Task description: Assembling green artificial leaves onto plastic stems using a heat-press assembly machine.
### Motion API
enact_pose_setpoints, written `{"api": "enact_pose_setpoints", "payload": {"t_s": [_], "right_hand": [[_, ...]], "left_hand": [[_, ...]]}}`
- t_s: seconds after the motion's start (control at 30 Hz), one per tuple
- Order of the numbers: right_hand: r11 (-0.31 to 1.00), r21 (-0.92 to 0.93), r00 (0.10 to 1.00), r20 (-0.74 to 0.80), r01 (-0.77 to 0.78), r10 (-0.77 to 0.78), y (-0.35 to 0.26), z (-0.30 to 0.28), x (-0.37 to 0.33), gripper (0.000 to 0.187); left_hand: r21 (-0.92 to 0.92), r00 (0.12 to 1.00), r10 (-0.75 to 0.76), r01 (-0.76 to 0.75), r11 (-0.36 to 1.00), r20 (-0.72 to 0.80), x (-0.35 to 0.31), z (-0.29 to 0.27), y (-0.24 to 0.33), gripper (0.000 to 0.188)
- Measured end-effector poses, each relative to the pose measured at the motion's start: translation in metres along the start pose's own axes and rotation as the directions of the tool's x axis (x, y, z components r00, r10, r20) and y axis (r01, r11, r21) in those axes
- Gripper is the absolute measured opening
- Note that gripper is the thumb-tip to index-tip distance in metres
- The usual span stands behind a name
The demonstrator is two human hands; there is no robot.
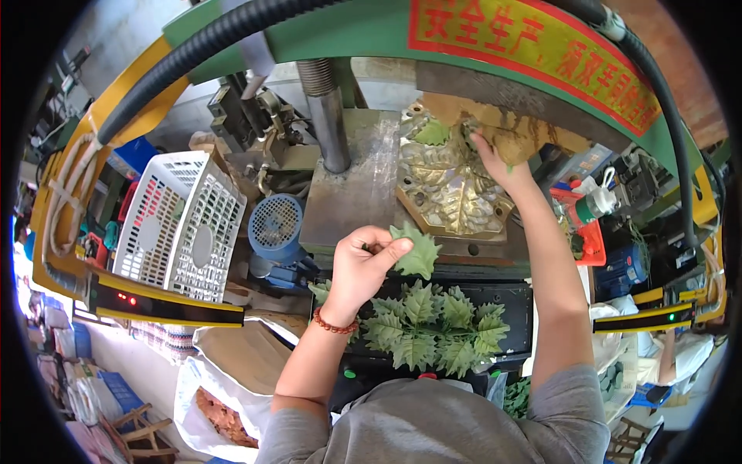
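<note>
My left hand (362, 267) pinches a green artificial leaf (418, 252) between thumb and fingers, in front of the press. My right hand (501, 164) reaches under the press head, over the far right part of a gold-coloured metal mould (456, 182) with leaf-shaped relief. Its fingers are drawn together at a small dark greenish patch; what they hold is too unclear to name. Another green leaf (433, 133) lies at the mould's far left. Close to me, a bunch of green leaves (421, 325) rests on a black surface (514, 305) below the mould.
The green press frame (348, 35) with black hoses arches overhead. A steel column (325, 124) stands left of the mould. Yellow-black sensor bars (166, 303) flank both sides. At left are a white plastic basket (182, 224), a blue motor (276, 226) and a white sack (205, 387).
</note>
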State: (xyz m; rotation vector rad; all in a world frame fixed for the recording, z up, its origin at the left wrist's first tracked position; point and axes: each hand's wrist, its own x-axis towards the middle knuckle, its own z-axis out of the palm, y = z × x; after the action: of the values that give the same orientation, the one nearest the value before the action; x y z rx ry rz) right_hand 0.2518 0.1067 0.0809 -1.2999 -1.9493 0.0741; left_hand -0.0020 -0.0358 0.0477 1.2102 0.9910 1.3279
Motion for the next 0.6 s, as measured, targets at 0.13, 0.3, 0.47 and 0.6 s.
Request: {"api": "enact_pose_setpoints", "payload": {"t_s": [0.13,0.3,0.47,0.6], "right_hand": [[0.816,0.542,0.841,0.522,-0.201,-0.14,-0.111,-0.027,-0.049,0.013],[0.848,0.529,0.918,0.352,-0.033,-0.184,-0.125,-0.056,-0.098,0.011],[0.867,0.494,0.989,0.083,0.068,-0.126,-0.127,-0.056,-0.119,0.007],[0.921,0.315,0.969,0.015,0.23,-0.247,-0.136,-0.043,-0.123,0.007]], "left_hand": [[0.001,0.998,-0.024,0.024,1.0,0.056,-0.01,-0.002,0.007,0.019],[-0.07,0.993,-0.065,0.072,0.995,0.096,-0.013,0.0,0.004,0.019],[0.178,0.969,0.051,-0.007,0.984,-0.242,-0.017,-0.027,-0.004,0.016],[0.187,0.961,0.088,-0.14,0.972,0.263,-0.02,-0.007,0.025,0.016]]}}
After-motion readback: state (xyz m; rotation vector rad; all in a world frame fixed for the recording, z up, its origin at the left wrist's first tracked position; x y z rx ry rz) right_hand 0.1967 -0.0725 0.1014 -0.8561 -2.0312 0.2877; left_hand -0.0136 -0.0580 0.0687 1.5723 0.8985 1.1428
